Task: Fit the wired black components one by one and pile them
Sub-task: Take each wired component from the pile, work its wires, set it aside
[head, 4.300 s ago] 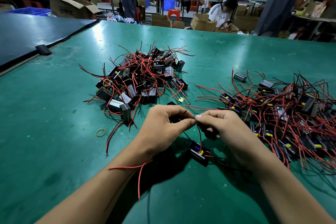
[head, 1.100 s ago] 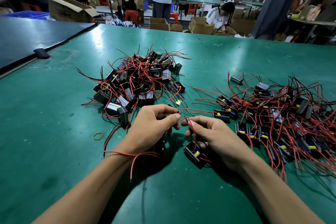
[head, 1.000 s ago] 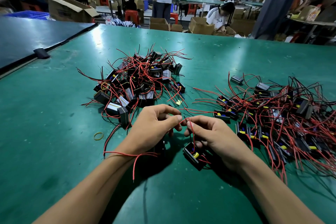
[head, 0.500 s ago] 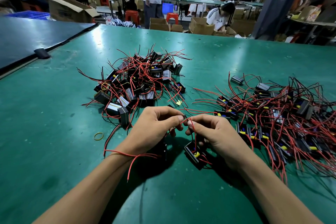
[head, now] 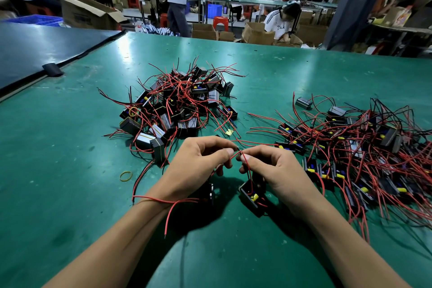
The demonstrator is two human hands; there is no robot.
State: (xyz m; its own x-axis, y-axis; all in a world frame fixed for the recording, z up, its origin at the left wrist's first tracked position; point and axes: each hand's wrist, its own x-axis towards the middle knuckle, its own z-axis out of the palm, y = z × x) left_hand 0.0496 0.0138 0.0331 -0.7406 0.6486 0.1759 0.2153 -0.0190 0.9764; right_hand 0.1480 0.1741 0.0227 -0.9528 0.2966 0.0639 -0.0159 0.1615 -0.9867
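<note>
- Green table: bearing every item below.
- Yellow rubber band: lying loose at the left, apart from the piles.
- Left pile of wired black components: sitting heaped beyond the hands.
- Left hand: fingers curling in, thumb and forefinger pinching a red wire.
- Black component: lying on the table just beneath the right hand, the wire running down into it.
- Right hand: pinching the same wire, fingertips almost meeting the left's.
- Right pile: spreading flatter, near the right hand.
</note>
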